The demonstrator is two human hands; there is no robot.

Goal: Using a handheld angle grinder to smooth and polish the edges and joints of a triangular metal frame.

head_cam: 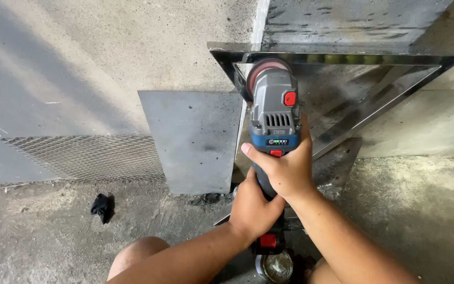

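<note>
Grinder (273,113), cordless and grey-blue, is clamped in both hands: right hand (285,171) around its body, left hand (251,208) on the handle below. Its disc (262,68) meets the corner of a shiny metal frame (374,108) propped against the wall; the frame already looks mirror-bright.

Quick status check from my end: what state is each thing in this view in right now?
Angle grinder: gripped in both hands, disc at the frame's upper left corner.
Left hand: closed around the grinder's rear handle.
Right hand: closed around the grinder's body.
Polished metal frame: leaning against the wall.
Grey steel plate: propped upright against the wall.
Mesh sheet: resting along the wall.
Black rag: crumpled on the floor.
</note>
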